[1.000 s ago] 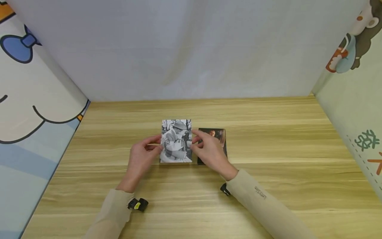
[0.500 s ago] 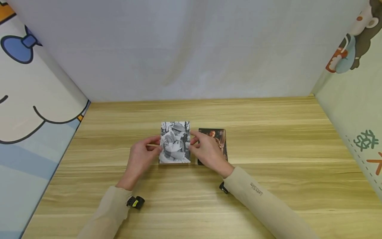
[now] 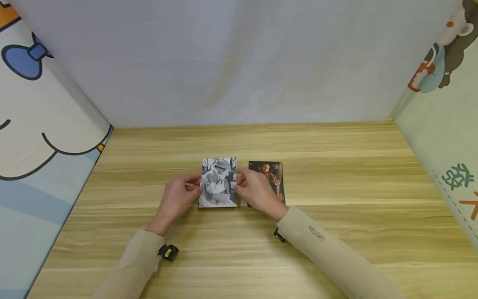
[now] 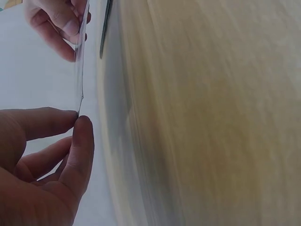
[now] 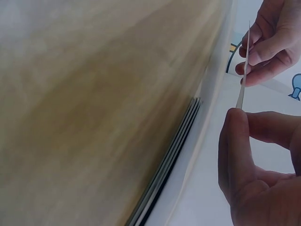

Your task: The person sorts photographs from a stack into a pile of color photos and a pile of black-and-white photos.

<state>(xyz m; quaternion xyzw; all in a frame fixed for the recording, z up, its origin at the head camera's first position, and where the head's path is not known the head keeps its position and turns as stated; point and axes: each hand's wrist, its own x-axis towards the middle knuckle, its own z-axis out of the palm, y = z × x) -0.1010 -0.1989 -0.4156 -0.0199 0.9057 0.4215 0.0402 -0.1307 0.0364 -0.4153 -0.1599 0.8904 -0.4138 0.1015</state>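
Observation:
In the head view, a black-and-white photo card [image 3: 218, 182] showing a person in a brimmed helmet is held between both hands. My left hand [image 3: 179, 195] pinches its left edge between thumb and fingers. At the opposite edge, my right hand [image 3: 259, 191] pinches it the same way. Both wrist views show the card edge-on, thin and raised off the table. Just to its right lies a small stack of dark photo cards [image 3: 267, 168], its top one picturing a figure in brown tones. The right hand hovers over part of that stack and hides it.
The wood-grain table [image 3: 336, 178] runs back to a pale cloth wall [image 3: 239, 62]. Cartoon-printed panels stand along the left [image 3: 52, 112] and right [image 3: 444, 124]. Seen by the right wrist camera, the stack [image 5: 167, 162] shows several layered edges.
Both hands have brought the black-and-white photo card slightly left and nearer to the person. The dark stack has stayed where it was.

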